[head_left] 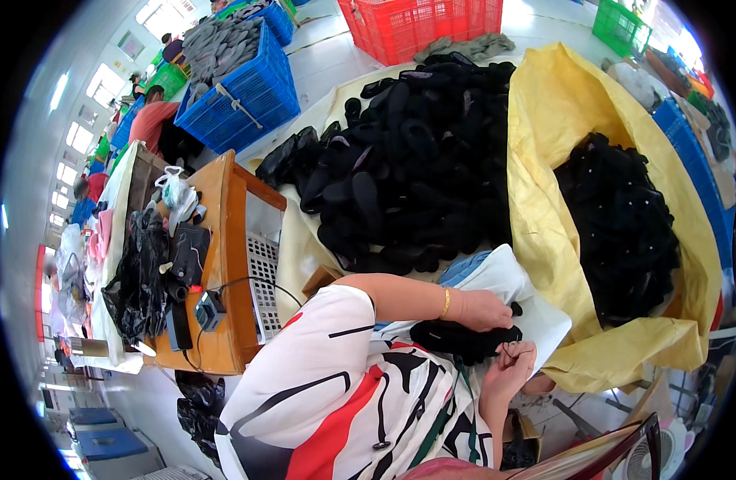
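A soft black fabric piece (458,339), perhaps a slipper or sock, lies over my lap on a white cloth (536,316). My left hand (484,310), with a gold bracelet at its wrist, is closed over the upper side of this piece. Just below, my right hand (512,364) has its fingertips pinched together at the piece's right end. Whatever sits between those fingertips is too small to make out. Beyond my hands spreads a big heap of similar black pieces (416,160), some with slipper-like soles.
On the right, a yellow sack (544,160) gapes around more black pieces (620,232). A wooden table (224,304) at left carries black bags and a small device with a cable. Farther off are a blue crate (264,96) of grey pieces, a red crate (420,28) and a seated person.
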Demonstrator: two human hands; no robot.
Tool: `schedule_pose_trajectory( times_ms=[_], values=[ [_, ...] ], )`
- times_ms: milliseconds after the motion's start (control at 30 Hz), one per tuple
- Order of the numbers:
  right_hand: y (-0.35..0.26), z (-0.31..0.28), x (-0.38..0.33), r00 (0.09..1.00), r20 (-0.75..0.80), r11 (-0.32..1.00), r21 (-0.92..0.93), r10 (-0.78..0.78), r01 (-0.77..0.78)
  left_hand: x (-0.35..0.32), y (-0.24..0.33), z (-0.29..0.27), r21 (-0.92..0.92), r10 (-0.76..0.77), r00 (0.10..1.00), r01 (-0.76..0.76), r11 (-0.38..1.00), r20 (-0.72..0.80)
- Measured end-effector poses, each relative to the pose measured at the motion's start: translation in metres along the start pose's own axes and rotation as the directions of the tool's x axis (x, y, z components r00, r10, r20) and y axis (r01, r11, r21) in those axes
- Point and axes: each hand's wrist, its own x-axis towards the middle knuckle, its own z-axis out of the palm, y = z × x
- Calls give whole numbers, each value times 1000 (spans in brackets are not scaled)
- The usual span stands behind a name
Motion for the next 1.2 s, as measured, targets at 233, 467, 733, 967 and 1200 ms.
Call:
schedule_pose_trajectory(
  times_ms=[233, 467, 733, 967, 1200],
  values=[
    [20, -15, -10, 999, -1, 998, 24, 50, -50, -7, 4, 4, 2, -77, 990, 77, 997, 118],
    [10, -25, 11, 992, 47, 804, -582, -120, 125, 4, 5, 8, -173, -295, 930, 335, 926, 217],
    [-44, -60, 31, 694, 413, 55, -837, -589, 545, 30, 24, -32, -482, -516, 817, 571, 665, 256],
    [-54, -65, 2, 703, 572, -84, -797, -423, 598, 33, 33, 6, -296, -499, 699, 689, 661, 512],
    [-80, -152, -26, 979, -168, 176, -974, -117, -146, 10, 28, -6, -427, -512, 715, 697, 576, 477]
  ],
)
